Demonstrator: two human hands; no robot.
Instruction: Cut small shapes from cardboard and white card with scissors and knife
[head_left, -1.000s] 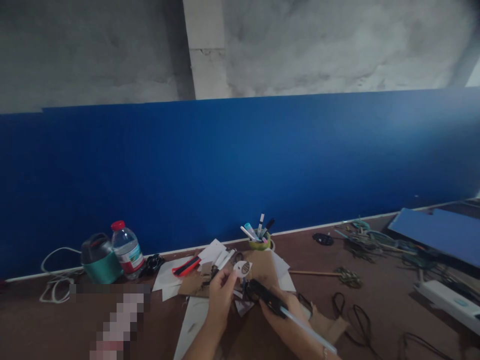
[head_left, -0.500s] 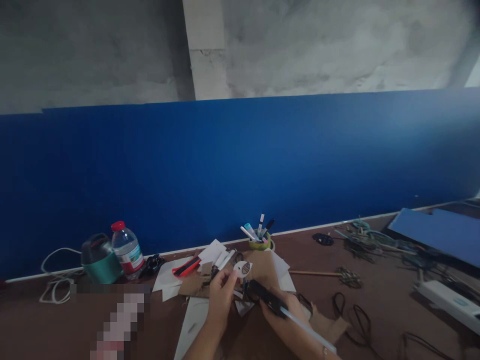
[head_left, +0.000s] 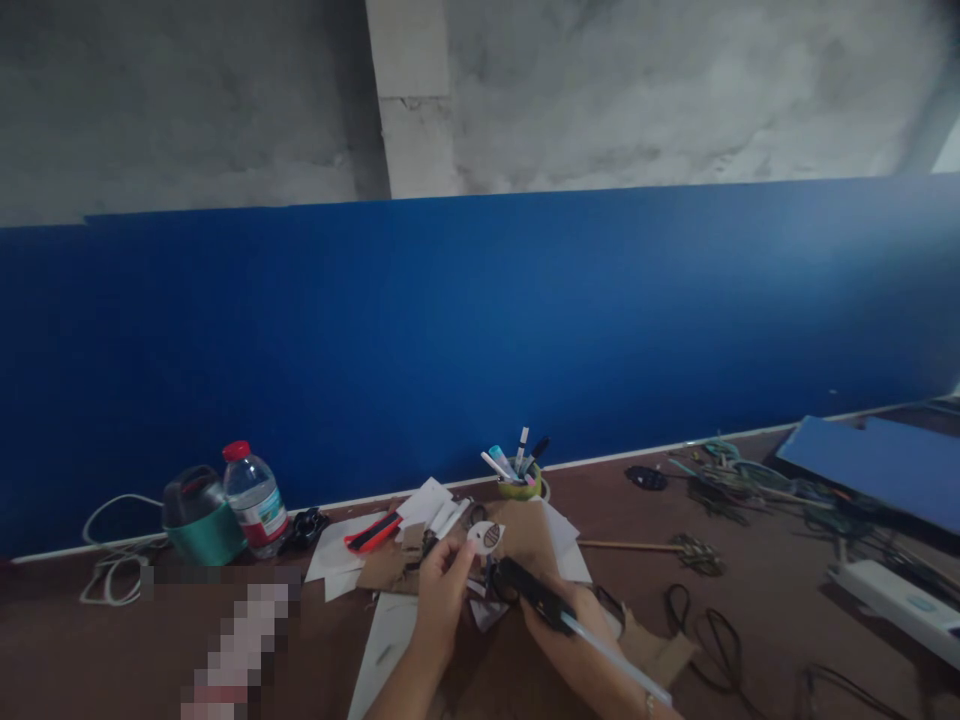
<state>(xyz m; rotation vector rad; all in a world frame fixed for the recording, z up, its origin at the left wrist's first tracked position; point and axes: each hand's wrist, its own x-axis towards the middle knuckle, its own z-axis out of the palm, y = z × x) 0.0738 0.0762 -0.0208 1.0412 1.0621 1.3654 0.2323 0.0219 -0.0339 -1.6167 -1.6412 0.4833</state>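
My left hand [head_left: 444,588] pinches a small white paper cutout [head_left: 487,538] between thumb and fingers. The cutout is shaped like a bird or fish, with a dark striped patch and a small dot. In my right hand [head_left: 564,628] is a black hot glue gun [head_left: 534,592], a long whitish glue stick [head_left: 615,656] sticking out of its back towards my wrist. Its front end points at the cutout, just to the right and below it; whether they touch I cannot tell. Under both hands lie a piece of brown cardboard [head_left: 525,535] and white paper sheets [head_left: 390,650].
A red utility knife [head_left: 373,533] rests on papers at left. Behind stands a green pen holder [head_left: 519,488] with several pens. Further left are a red-capped bottle [head_left: 255,500] and a teal-and-grey container [head_left: 201,520]. Tangled cords [head_left: 720,480], a stick [head_left: 630,546] and a white box [head_left: 900,600] lie right.
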